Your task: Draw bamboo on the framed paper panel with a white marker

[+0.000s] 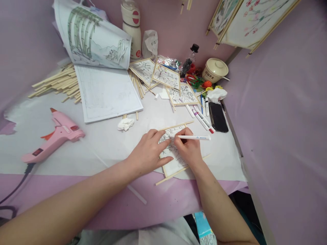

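Observation:
In front of me on the table lies a small drawing with black line work, edged by thin wooden sticks. My left hand rests on its left side with the fingers spread. A white pen is pinched in my right hand, its shaft pointing right and its tip end over the upper part of the drawing. The tip itself is hidden by the fingers. Behind the drawing are similar stick-framed drawings, overlapping one another.
A pink glue gun lies at left, its clear glue stick reaching under my left forearm. Behind are a picture pad, wooden sticks and a bottle. Markers, a phone and a lidded pot stand right.

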### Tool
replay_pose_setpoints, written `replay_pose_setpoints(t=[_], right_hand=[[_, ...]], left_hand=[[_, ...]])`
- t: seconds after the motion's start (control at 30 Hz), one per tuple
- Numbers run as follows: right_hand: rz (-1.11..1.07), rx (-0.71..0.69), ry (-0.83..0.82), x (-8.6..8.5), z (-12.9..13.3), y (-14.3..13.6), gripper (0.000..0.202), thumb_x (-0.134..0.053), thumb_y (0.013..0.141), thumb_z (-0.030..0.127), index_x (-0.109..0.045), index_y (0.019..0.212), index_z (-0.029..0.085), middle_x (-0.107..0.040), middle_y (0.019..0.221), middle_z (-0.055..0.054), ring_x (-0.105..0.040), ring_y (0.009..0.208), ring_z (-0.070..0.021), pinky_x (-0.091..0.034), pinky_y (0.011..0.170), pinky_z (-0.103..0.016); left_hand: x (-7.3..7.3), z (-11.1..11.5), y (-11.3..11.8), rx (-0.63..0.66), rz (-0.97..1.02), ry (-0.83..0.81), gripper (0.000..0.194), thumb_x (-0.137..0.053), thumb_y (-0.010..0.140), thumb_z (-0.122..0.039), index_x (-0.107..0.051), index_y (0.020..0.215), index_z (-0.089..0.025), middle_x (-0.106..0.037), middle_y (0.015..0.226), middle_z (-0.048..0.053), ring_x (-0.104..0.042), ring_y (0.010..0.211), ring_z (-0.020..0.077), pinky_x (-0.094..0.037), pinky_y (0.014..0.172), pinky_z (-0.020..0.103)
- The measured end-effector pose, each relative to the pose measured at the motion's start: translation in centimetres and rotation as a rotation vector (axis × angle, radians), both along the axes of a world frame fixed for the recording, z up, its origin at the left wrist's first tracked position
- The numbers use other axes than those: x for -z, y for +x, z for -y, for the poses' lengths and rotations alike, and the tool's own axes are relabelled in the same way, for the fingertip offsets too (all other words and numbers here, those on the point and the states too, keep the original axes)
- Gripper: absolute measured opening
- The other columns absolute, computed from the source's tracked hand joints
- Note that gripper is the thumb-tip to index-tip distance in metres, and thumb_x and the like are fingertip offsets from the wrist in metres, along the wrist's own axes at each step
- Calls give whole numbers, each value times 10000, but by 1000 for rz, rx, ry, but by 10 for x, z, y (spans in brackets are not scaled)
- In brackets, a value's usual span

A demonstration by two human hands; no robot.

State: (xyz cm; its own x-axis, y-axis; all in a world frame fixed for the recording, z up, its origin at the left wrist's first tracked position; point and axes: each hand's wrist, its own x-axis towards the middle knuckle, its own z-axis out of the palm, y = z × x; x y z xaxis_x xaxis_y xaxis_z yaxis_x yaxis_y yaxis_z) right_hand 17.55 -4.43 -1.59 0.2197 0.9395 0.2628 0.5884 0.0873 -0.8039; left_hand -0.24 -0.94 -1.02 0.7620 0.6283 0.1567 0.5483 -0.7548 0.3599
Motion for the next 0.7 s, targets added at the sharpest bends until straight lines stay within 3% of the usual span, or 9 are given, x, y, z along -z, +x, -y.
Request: replay_pose_setpoints(t=[0.2, 0.33, 0.43, 0.53, 0.7], right_hand=[[-56, 155, 125, -4, 1, 11, 55, -541, 867, 244, -577, 832, 221, -606, 748, 14, -566, 653, -140, -460, 618, -274], [9, 48, 78, -10, -5, 31, 260, -450, 949, 308, -595, 1154, 238, -688, 1045, -55, -654, 936, -196, -507, 843, -354], [240, -61, -5, -10, -11, 48, 293, -486, 927, 269, -596, 1198, 246, -649, 1222, -73, -575, 1168, -245, -431, 994, -426], [411, -60, -69, -7, -13, 59, 254, -527, 875, 219, -623, 1110, 231, -683, 1102, -75, -581, 1100, -266, -413, 972, -446], [386, 84, -152, -5, -10, 68, 200, -524, 828, 213, -606, 1010, 225, -672, 893, -49, -599, 842, -222, -444, 763, -352]], left_hand=[[0, 1, -1, -1, 8, 13, 508, -644, 842, -480, -624, 1237, -162, -488, 1367, 175, -433, 1151, 349, -446, 959, 518], [2, -2, -2, 15, 26, 34, 450, -655, 849, -439, -630, 1218, -182, -505, 1363, 162, -454, 1180, 351, -459, 947, 526], [7, -10, -5, 76, 62, 46, 362, -646, 876, -372, -638, 1191, -196, -537, 1339, 144, -485, 1212, 324, -464, 976, 503], [10, -21, -10, 88, 108, 91, 276, -591, 917, -264, -645, 1167, -162, -552, 1333, 155, -507, 1242, 293, -462, 1014, 457], [2, -27, -16, -130, 147, 216, 230, -492, 949, -213, -679, 1079, -178, -616, 1284, 122, -523, 1246, 308, -463, 974, 497]])
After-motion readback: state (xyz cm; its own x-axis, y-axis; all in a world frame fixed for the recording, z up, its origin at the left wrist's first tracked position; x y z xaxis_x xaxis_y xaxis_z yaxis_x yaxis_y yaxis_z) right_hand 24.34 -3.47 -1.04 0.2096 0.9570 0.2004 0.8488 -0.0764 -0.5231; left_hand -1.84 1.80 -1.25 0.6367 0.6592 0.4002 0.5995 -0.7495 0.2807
